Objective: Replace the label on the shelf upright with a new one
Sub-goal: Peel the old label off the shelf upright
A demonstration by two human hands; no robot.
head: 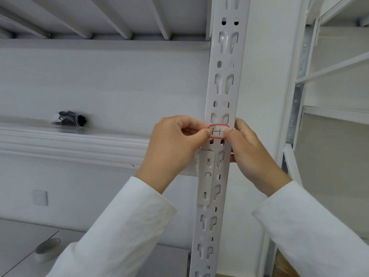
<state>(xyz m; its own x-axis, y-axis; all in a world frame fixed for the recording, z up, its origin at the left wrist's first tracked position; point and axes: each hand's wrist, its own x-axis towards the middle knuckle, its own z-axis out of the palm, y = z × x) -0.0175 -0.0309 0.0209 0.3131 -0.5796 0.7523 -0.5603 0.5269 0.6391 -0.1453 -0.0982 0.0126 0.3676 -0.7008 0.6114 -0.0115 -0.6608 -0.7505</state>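
A white perforated shelf upright [223, 76] runs from top to bottom in the middle of the view. A small white label [218, 131] with a red border and handwritten "3-1" lies across its face at hand height. My left hand [175, 146] has its thumb and forefinger on the label's left end. My right hand [251, 152] has its thumb on the label's right end, with its fingers wrapped behind the upright. Whether the label is fully stuck down I cannot tell. Both sleeves are white.
A white shelf [69, 140] extends left from the upright, with a black object in a clear bag [69, 118] lying on it. A roll of tape [47, 249] sits on a lower surface at bottom left. More white shelving [335, 68] stands at the right.
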